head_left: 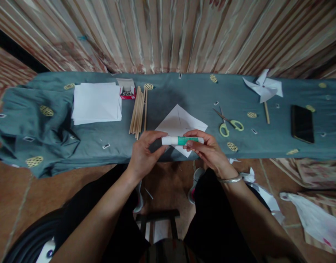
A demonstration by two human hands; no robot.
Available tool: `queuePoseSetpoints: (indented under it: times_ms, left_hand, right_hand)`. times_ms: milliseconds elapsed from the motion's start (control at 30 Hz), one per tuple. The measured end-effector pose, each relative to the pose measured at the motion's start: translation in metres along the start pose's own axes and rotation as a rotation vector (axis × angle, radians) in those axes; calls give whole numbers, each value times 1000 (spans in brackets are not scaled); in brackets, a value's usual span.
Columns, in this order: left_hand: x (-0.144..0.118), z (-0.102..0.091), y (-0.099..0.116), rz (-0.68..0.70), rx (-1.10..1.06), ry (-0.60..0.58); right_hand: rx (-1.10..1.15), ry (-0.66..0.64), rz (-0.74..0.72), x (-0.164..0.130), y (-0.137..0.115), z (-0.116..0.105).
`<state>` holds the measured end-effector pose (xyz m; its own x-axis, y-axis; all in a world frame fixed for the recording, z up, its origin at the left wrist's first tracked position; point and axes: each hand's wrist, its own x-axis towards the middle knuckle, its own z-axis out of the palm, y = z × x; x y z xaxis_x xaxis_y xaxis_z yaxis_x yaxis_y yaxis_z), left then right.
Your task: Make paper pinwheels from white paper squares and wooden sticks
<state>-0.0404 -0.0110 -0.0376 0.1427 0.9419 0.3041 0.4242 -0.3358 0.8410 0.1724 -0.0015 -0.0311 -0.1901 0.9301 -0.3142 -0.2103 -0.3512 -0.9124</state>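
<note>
Level between my two hands is a white glue stick (187,141) with a green label, held above the table's near edge. My left hand (146,151) pinches its white cap end between thumb and fingertips. Around the labelled end, the fingers of my right hand (207,148) are closed; a bangle circles that wrist. Beneath the glue stick lies a square white paper (179,118), turned cornerwise, with lines or creases on it; my hands hide part of its near side.
On the green cloth (195,91) are a paper stack (96,102), a small box of metal pieces (127,89), several wooden sticks (137,111), scissors (228,122), a paper pinwheel (263,87) and a phone (302,123). Paper scraps (266,197) and a plastic bag (316,219) lie below right.
</note>
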Motion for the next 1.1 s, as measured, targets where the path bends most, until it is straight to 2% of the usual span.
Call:
queuePoseSetpoints:
  times_ms: [133,400,900,1000,1100]
  left_hand:
    - [0,0,3,4,-19,-38]
    - [-2,-1,8,-66,-119,-93]
    - [-20,-18,-1,-97,-85,-209]
    - [-22,-23,-2,-183,-101,-185]
    - [-21,-36,-9,-322,-123,-40]
  right_hand:
    - [-54,-9,-1,0,0,0]
    - [-8,-67,60,-2,3,7]
    - [50,-169,115,-8,31,25]
    - [-28,-211,87,-10,30,25]
    - [-183,-163,-2,-11,24,16]
